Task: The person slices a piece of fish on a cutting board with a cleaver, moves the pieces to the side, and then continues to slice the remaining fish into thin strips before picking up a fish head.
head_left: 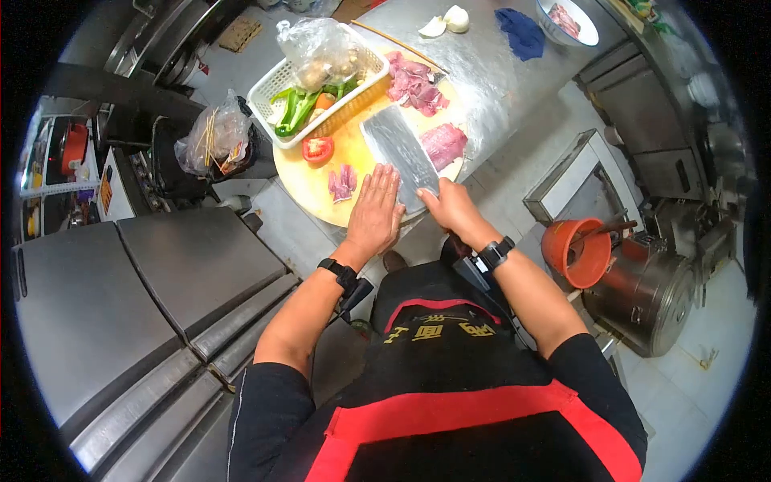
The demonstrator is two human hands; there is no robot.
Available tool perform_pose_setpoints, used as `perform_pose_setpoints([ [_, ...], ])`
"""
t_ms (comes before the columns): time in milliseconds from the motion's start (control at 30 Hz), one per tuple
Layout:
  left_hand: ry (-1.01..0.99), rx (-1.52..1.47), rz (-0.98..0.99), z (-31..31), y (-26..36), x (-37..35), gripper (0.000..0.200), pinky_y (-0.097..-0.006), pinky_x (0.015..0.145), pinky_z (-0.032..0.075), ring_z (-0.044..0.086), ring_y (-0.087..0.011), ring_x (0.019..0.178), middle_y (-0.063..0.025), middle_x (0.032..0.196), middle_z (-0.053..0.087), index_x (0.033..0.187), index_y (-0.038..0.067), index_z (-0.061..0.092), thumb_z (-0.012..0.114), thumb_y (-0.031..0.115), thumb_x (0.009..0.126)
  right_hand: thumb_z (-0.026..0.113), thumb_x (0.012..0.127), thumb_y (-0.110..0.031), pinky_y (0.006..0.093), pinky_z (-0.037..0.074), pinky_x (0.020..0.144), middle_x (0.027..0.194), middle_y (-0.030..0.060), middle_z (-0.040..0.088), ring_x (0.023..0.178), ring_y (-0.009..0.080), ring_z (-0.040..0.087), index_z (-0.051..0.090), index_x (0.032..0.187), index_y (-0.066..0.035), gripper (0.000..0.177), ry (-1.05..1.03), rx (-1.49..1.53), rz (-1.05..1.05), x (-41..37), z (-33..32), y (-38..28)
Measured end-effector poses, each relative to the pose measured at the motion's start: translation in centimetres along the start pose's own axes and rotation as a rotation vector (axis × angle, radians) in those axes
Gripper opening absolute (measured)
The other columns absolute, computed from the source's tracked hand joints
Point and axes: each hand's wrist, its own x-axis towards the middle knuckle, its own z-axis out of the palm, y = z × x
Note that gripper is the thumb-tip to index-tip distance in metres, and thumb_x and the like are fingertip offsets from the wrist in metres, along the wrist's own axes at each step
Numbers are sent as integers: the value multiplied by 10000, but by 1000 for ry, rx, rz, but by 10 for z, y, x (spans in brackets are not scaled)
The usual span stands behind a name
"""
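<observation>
A broad steel cleaver [399, 153] lies flat on the round wooden cutting board [353, 157]. My right hand [454, 209] grips its handle at the board's near edge. My left hand [375, 213] rests flat, fingers together, on the board beside the blade. A small pile of cut raw meat [342, 181] lies just beyond my left fingertips. A larger slab of meat [444, 145] sits right of the blade, and more meat [414, 84] lies at the board's far side. Half a tomato [318, 149] sits on the board's left.
A white basket [317, 92] with green peppers and a plastic bag overlaps the board's far left. Onion pieces [446, 21], a blue cloth [522, 34] and a bowl of meat [567, 21] sit farther back on the steel counter. An orange bucket [575, 251] and a steel pot [642, 301] stand on the floor to the right.
</observation>
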Motion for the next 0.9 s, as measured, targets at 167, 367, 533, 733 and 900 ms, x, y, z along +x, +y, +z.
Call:
perform_pose_setpoints([
  [167, 173, -120, 91, -4, -7, 11, 442, -497, 1174, 345, 508, -404, 1304, -219, 1346, 570, 1294, -31, 578, 666, 103, 882, 688, 938, -423, 523, 554, 773, 875, 339, 679, 863, 496, 683, 631, 960, 88, 514, -33, 2, 130, 3, -2, -11],
  [367, 328, -126, 152, -3, -10, 29, 219, -467, 891, 462, 580, -371, 1003, -137, 1033, 632, 956, 32, 617, 709, 16, 757, 696, 934, -421, 532, 556, 766, 902, 339, 683, 880, 506, 679, 636, 959, 85, 511, 22, 1, 81, -5, -2, -10],
  [533, 344, -25, 185, -4, -7, 24, 216, -495, 966, 415, 579, -341, 1017, -109, 1006, 634, 928, 54, 620, 697, 62, 725, 709, 928, -398, 543, 551, 759, 881, 340, 678, 873, 507, 676, 640, 953, 74, 478, -29, -79, 71, -42, -15, 3],
  [733, 322, 65, 151, -4, -14, 18, 203, -505, 1060, 368, 570, -318, 1057, -104, 996, 634, 906, 67, 618, 701, 104, 725, 685, 951, -378, 553, 529, 713, 812, 329, 664, 803, 509, 666, 598, 922, 70, 458, -148, -191, 70, -109, -51, 17],
  [900, 414, 240, 29, -21, -42, 12, 167, -499, 1020, 382, 572, -305, 1015, -101, 942, 620, 879, 80, 624, 726, 130, 756, 702, 937, -397, 543, 522, 695, 810, 325, 659, 783, 511, 658, 584, 909, 66, 478, -140, -164, 10, -135, -58, 47],
])
